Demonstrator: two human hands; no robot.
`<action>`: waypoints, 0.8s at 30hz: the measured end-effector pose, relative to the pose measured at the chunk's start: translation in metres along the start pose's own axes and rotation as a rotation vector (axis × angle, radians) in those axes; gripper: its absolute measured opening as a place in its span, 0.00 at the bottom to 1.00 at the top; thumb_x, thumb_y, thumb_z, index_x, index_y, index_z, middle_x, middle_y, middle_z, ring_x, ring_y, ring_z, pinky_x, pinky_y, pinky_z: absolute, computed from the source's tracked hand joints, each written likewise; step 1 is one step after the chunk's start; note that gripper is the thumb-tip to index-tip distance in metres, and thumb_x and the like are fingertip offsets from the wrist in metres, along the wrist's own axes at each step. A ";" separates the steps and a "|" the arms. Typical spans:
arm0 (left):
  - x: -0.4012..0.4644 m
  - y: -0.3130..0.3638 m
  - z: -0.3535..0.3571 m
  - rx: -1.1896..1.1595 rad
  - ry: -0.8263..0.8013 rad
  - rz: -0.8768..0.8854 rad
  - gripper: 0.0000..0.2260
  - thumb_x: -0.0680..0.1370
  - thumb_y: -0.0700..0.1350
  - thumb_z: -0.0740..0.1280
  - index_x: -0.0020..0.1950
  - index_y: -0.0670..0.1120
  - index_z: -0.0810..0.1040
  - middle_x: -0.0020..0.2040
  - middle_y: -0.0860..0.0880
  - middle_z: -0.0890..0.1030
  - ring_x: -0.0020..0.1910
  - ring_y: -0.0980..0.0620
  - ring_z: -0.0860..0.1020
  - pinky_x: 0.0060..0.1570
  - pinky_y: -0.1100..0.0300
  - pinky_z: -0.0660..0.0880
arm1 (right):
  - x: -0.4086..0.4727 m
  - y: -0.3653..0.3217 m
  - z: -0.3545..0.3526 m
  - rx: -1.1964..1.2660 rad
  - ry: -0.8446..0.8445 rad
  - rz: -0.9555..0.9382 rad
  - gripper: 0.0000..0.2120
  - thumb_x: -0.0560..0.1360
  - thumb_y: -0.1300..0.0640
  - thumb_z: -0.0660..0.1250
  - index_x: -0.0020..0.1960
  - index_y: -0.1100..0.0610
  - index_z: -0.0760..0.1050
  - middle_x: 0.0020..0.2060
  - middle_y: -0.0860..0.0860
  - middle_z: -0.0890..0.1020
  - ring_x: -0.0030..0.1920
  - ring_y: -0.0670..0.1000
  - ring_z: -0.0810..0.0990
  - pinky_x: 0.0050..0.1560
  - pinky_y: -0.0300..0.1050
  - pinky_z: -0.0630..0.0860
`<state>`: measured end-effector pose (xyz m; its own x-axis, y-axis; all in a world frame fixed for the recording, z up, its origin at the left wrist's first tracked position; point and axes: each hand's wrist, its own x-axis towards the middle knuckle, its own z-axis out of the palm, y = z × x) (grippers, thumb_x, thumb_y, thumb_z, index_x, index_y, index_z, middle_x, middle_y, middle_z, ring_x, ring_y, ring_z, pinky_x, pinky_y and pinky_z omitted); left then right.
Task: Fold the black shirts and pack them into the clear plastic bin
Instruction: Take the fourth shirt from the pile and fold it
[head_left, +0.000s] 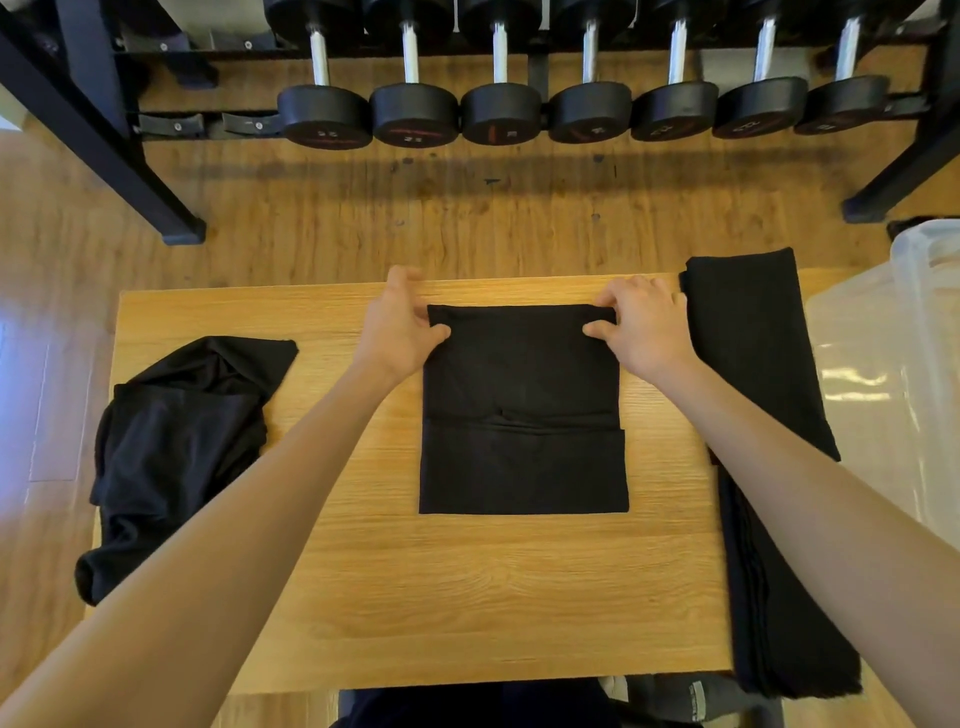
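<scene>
The half-folded shirt (523, 410) lies flat in the middle of the surface (415, 597), a neat dark rectangle with a fold line across its near third. It looks like thin, soft knit: light, limp, with no stiffness of its own, so any part left unsupported would likely sag and the layers could slide apart if lifted by one corner. The sensible places to hold it are the two far corners, and that is where both hands are. The left hand (397, 325) pinches the far left corner between thumb and fingers; the right hand (641, 325) pinches the far right corner the same way, a little cloth rolled up under its grip. Bringing that edge toward the near edge, with both corners level, seems the step in hand.

To the left lies a rumpled shirt (176, 447), partly hanging over the edge. To the right a long stack of folded dark cloth (769, 467) runs near to far. Beyond it, at the right edge, stands the clear bin (904, 364). A dumbbell rack (519, 111) stands on the floor at the far side.
</scene>
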<state>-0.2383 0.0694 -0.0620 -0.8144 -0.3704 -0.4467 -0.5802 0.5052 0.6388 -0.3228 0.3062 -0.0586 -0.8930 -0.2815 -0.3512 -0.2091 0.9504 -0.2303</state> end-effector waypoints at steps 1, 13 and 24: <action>0.002 0.000 -0.002 0.003 -0.016 -0.006 0.26 0.75 0.40 0.72 0.69 0.45 0.66 0.45 0.52 0.75 0.45 0.55 0.75 0.42 0.68 0.70 | 0.002 -0.001 -0.001 -0.001 -0.020 0.009 0.14 0.77 0.50 0.68 0.59 0.54 0.77 0.58 0.53 0.76 0.63 0.57 0.69 0.62 0.52 0.63; -0.017 0.002 -0.026 -0.240 -0.115 -0.035 0.05 0.77 0.40 0.70 0.52 0.45 0.79 0.51 0.48 0.79 0.40 0.55 0.84 0.44 0.63 0.81 | -0.021 -0.005 -0.031 0.528 -0.171 0.016 0.06 0.74 0.63 0.71 0.51 0.58 0.80 0.43 0.48 0.80 0.45 0.47 0.77 0.45 0.32 0.73; -0.107 -0.018 -0.021 -0.134 0.028 0.167 0.04 0.75 0.39 0.71 0.46 0.48 0.82 0.41 0.56 0.83 0.41 0.66 0.80 0.39 0.77 0.70 | -0.096 0.015 -0.008 0.451 0.136 -0.213 0.07 0.70 0.64 0.73 0.42 0.52 0.80 0.39 0.45 0.76 0.48 0.49 0.71 0.52 0.43 0.64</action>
<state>-0.1400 0.0839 -0.0128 -0.8974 -0.3127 -0.3112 -0.4290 0.4540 0.7809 -0.2432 0.3485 -0.0214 -0.8994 -0.4141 -0.1399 -0.2257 0.7142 -0.6626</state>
